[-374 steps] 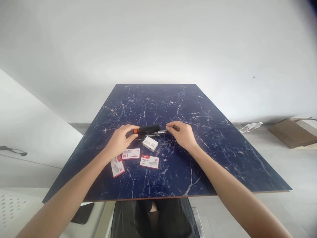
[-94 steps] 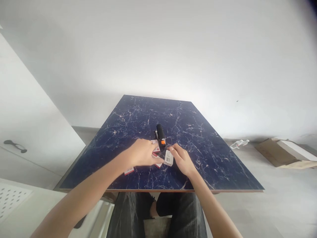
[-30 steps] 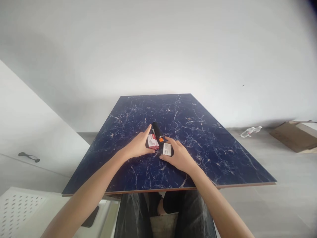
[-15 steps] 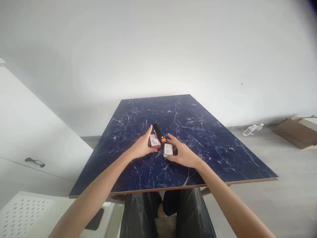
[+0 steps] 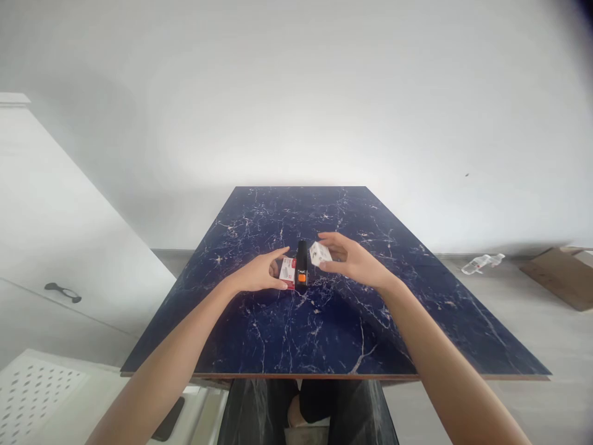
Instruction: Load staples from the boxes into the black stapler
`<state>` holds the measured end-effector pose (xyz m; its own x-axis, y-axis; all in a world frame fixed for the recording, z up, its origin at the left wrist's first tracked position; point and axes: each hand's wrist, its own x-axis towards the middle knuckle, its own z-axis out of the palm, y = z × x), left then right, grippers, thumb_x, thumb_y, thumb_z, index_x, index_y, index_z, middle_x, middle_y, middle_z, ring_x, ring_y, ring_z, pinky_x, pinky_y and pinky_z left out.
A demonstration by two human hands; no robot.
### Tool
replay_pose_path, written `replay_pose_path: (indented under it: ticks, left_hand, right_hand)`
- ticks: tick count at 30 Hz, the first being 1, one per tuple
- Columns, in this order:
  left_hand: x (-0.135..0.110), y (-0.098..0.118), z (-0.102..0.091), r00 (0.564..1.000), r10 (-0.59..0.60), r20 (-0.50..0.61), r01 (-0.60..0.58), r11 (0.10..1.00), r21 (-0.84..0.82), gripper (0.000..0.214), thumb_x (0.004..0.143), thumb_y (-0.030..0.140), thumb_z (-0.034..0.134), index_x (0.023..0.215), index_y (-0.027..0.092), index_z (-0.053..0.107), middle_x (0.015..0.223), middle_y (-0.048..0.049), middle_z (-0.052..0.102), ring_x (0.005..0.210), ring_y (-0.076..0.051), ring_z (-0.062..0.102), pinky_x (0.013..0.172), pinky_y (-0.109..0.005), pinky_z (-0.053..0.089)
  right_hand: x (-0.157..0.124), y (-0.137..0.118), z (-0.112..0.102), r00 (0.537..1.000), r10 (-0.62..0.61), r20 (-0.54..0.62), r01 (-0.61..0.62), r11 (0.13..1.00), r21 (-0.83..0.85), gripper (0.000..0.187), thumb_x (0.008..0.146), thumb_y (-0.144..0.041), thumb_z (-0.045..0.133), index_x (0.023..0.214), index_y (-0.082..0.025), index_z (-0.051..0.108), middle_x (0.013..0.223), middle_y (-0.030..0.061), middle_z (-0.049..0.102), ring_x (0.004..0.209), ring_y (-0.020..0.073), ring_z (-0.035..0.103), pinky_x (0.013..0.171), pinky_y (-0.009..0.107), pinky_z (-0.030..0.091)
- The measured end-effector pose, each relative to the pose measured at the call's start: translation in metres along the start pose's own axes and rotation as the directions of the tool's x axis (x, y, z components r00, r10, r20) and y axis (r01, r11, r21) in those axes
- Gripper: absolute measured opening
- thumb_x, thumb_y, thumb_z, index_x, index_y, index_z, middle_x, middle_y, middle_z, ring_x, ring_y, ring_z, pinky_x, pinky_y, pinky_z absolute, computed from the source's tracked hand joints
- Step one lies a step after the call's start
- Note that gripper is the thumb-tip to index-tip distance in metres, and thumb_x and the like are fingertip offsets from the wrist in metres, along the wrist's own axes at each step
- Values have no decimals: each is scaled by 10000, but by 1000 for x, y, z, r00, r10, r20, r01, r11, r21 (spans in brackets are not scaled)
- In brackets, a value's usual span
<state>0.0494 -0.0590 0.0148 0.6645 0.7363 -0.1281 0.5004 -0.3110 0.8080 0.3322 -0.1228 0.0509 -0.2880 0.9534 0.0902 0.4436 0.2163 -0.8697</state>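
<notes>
Head view: my left hand [image 5: 259, 272] cups the red box [image 5: 288, 270] left of the stapler [image 5: 301, 259], right hand [image 5: 354, 261] holds the white box [image 5: 319, 254] just right. Looks like arranging; next move probably needs steady fingers.

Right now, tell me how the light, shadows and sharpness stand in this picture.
Head view: the wall is brightest above the far edge of the table and greyer toward the upper corners; head view: low on the right, the wall is shaded near the cardboard box; head view: print on the white box and red-and-white box is too small and soft to read.
</notes>
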Motion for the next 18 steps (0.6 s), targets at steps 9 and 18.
replay_pose_path:
  ticks: [9,18]
  left_hand:
    - [4,-15,-17,989,28,-143,-35,998,-43,975,837,541,691,1616,308,154,1433,-158,552,900,-219,679,784,-373,536]
    - [21,-34,1,920,53,-387,-29,997,68,608,1013,528,396,1550,244,362,1540,-115,472,1189,-267,613,1020,-435,470]
  right_hand:
    - [105,-15,34,999,2,-36,-17,902,-430,785,777,-335,763,1481,-191,446,1383,154,599,1215,335,598,1015,444,476]
    - [71,22,24,935,260,-241,-304,938,-169,705,968,-638,411,1502,-178,404,1369,197,601,1098,311,672,939,463,532]
